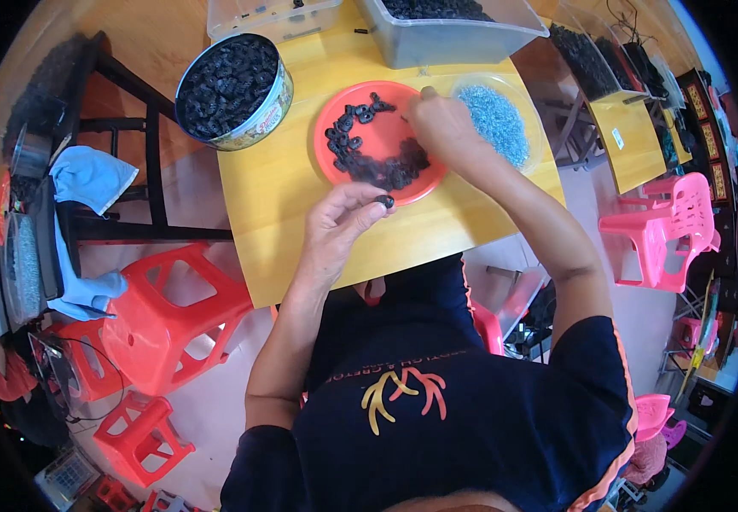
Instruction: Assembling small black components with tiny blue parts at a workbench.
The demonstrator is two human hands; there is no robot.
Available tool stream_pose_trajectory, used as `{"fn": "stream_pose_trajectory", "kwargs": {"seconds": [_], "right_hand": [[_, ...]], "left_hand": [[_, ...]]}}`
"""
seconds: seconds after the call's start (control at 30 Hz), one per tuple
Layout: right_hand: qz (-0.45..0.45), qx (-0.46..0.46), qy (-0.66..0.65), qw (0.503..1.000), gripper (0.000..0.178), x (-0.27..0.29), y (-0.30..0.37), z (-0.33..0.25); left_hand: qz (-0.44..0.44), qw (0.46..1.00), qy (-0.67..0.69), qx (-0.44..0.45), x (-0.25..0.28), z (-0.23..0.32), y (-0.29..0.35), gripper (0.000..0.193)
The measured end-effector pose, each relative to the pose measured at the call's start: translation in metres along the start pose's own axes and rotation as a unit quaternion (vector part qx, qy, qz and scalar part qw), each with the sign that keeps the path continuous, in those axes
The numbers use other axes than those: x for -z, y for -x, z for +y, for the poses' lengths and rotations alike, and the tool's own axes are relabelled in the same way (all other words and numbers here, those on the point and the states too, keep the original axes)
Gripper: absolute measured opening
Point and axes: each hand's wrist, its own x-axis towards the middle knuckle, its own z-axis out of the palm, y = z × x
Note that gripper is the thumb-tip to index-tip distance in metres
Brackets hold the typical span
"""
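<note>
My left hand (345, 215) pinches a small black plastic part (384, 201) between thumb and fingers, just off the near edge of a round red plate (379, 134). Many similar black parts (342, 141) lie on that plate in a curved band along its left and near sides. Over the plate's right edge is my right hand (441, 124), its fingers drawn together; whatever they hold is hidden. Beside it, partly behind my wrist, a clear round tub (536, 143) holds many small shiny bluish pieces (493, 119).
A round tin (249, 135) full of black parts stands at the table's far left. Clear plastic bins (450, 49) line the far side of the yellow table (275, 230). Red stools (177, 320) are on the left, a pink chair (663, 229) on the right.
</note>
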Motion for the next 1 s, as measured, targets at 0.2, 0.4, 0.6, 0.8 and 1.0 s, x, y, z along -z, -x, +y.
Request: {"fn": "stream_pose_trajectory", "kwargs": {"seconds": [0.2,0.4,0.6,0.8,1.0], "right_hand": [[0.040,0.013,-0.039,0.998,0.015,-0.013,-0.003,-0.006],[0.033,0.009,-0.136,0.990,0.009,-0.009,-0.005,-0.011],[0.018,0.011,-0.419,0.908,0.022,0.002,0.005,-0.007],[-0.206,-0.023,-0.687,0.696,0.018,0.075,0.041,-0.033],[-0.208,-0.020,-0.717,0.665,0.022,0.080,0.058,-0.039]], "left_hand": [[0.020,1.000,0.009,-0.013,0.008,0.003,0.000,0.016],[0.023,0.999,0.023,-0.025,0.009,0.003,-0.004,0.015],[0.038,0.998,0.039,-0.039,0.012,0.002,-0.010,0.017],[0.045,0.996,0.059,-0.048,0.007,0.012,-0.006,0.018],[0.007,0.996,0.082,-0.045,-0.003,0.017,-0.003,0.016]]}}
